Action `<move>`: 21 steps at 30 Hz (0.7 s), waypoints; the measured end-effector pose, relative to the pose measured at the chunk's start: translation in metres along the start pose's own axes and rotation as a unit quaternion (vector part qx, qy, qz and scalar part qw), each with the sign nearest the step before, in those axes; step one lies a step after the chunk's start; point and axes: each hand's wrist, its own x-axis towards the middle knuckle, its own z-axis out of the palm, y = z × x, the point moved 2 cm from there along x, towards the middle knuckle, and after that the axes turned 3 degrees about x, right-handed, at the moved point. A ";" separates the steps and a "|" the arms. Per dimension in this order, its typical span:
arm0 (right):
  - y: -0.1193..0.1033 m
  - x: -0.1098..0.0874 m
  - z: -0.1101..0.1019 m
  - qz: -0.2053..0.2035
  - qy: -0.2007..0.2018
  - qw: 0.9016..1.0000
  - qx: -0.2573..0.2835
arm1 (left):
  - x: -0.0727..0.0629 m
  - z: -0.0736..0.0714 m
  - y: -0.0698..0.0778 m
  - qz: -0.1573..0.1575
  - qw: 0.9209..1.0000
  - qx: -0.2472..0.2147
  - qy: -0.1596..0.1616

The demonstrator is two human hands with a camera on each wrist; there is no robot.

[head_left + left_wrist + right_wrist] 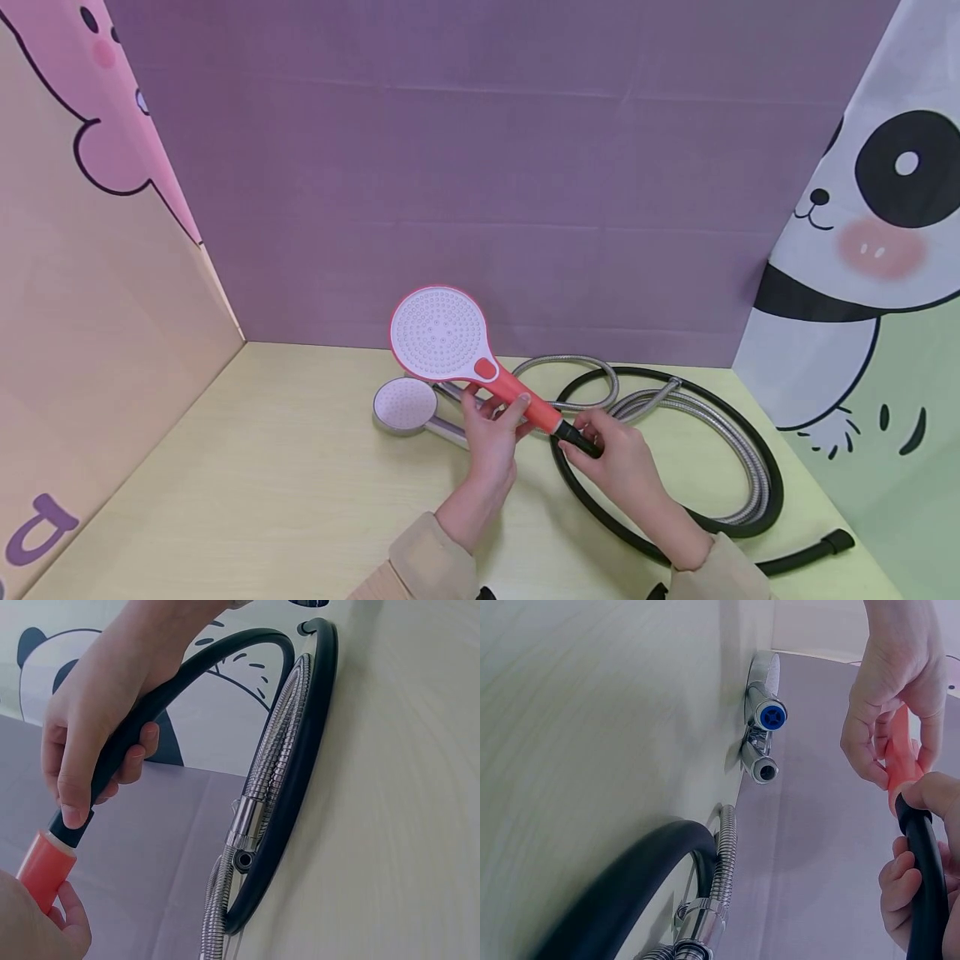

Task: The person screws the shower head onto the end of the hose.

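In the head view a red hand shower head (438, 333) with a white nozzle face is held off the table, tilted, its face toward me. My left hand (489, 437) grips its red handle from below. My right hand (618, 454) pinches the end of a black shower hose (307, 765) at the handle's base. In the left wrist view the hose end (71, 825) meets a pale ring on the handle; how far it is screwed on cannot be told. Fingers of the right hand curl round the hose in the right wrist view.
A silver shower head (405, 406) lies on the table (262, 467) behind my left hand. A coiled metal hose (738, 442) lies at the right inside the black hose's loop. The black hose's other end (838, 542) is near the right edge. Printed panels stand round the table.
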 end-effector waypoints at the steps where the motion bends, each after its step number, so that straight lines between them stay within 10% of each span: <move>1: 0.000 0.000 0.000 -0.002 0.000 1.000 0.002 | 0.000 0.000 0.000 -0.001 1.000 0.001 0.000; 21: 0.001 0.001 0.004 -0.056 0.016 0.998 0.000 | 0.002 -0.002 -0.002 0.000 1.000 -0.002 -0.002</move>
